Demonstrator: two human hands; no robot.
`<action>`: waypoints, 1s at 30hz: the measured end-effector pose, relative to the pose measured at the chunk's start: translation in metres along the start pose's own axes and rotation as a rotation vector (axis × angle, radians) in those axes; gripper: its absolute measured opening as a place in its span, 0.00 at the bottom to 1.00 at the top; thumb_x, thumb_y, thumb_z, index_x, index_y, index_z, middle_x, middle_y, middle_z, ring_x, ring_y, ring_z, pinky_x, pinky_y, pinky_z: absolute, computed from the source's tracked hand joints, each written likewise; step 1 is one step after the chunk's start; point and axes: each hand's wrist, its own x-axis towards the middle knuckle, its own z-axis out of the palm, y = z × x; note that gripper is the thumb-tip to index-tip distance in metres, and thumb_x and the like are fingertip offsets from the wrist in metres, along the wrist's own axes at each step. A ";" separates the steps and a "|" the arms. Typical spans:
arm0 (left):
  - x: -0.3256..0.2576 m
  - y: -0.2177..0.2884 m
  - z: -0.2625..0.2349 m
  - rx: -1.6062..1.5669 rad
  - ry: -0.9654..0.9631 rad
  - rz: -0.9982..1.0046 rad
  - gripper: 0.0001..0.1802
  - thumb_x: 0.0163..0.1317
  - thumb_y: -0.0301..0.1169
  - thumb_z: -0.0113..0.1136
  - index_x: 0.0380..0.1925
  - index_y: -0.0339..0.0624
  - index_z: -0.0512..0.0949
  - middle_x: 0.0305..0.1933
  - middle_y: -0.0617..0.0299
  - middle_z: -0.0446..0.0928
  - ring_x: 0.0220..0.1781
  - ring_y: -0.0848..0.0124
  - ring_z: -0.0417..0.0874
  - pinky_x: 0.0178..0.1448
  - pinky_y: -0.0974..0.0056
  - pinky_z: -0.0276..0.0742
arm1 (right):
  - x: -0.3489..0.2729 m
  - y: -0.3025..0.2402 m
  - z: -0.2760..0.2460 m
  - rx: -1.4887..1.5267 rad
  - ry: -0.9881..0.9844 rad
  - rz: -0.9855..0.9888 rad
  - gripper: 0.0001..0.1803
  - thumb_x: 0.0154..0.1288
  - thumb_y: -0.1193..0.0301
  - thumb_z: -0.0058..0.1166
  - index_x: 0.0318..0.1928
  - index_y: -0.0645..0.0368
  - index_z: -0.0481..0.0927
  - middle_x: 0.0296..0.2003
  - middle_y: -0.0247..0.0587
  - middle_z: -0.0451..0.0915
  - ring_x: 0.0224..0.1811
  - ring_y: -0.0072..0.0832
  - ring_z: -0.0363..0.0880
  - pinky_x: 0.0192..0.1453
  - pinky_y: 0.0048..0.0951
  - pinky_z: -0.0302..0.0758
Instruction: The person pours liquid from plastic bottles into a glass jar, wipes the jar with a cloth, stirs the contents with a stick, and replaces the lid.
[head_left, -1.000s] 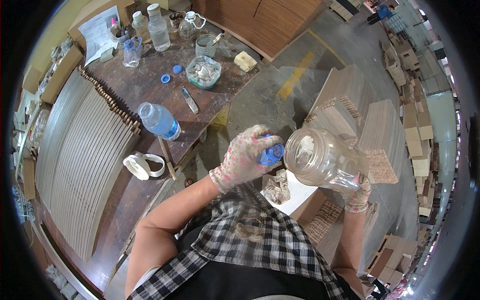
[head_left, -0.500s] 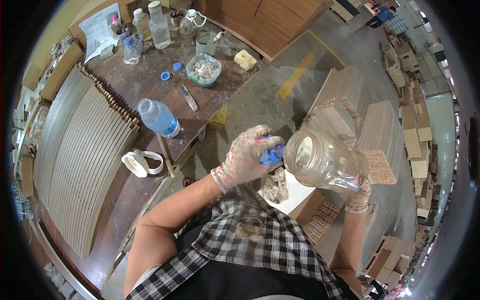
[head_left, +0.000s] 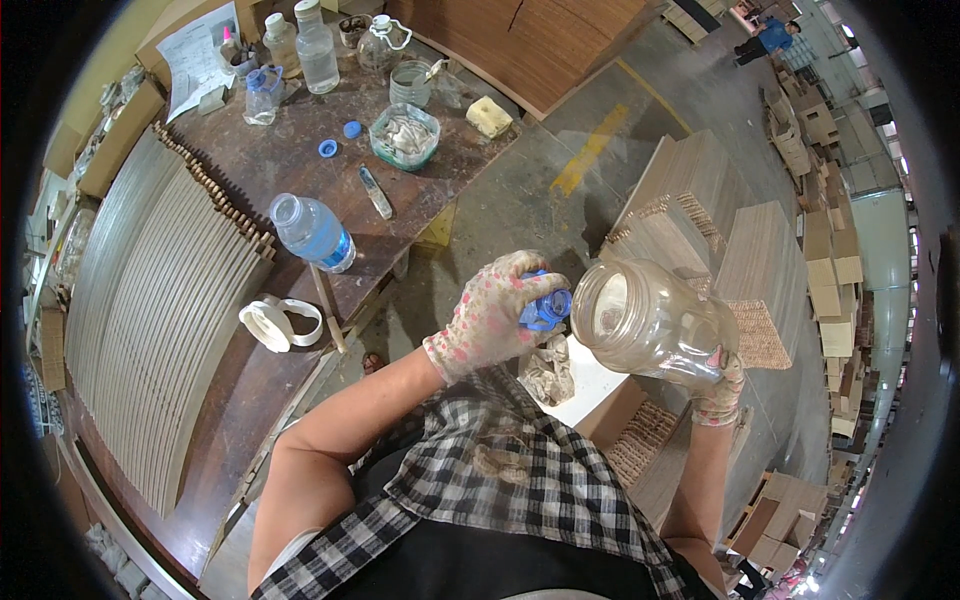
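Note:
My left hand, in a pink-spotted glove, is closed around a small blue bottle, its open neck held at the mouth of a large clear glass jar. My right hand, also gloved, grips the jar from below near its base and holds it tilted on its side, mouth toward the left. Both are held in the air above a white block with a crumpled rag on it.
A brown workbench at upper left carries a clear water bottle, loose blue caps, a plastic tub, a yellow sponge, several bottles and a white tape dispenser. Thin wooden slats lie fanned at left. Stacked boards stand right.
The left hand with the blue bottle stays at the jar's mouth. The jar has shifted only slightly.

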 end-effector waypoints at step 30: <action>0.006 -0.011 0.004 -0.012 -0.006 -0.005 0.28 0.42 0.35 0.77 0.46 0.44 0.81 0.50 0.52 0.76 0.51 0.53 0.81 0.52 0.56 0.78 | 0.022 0.001 -0.038 -0.005 -0.151 0.018 0.10 0.60 0.74 0.59 0.24 0.54 0.71 0.28 0.28 0.70 0.30 0.22 0.69 0.43 0.28 0.72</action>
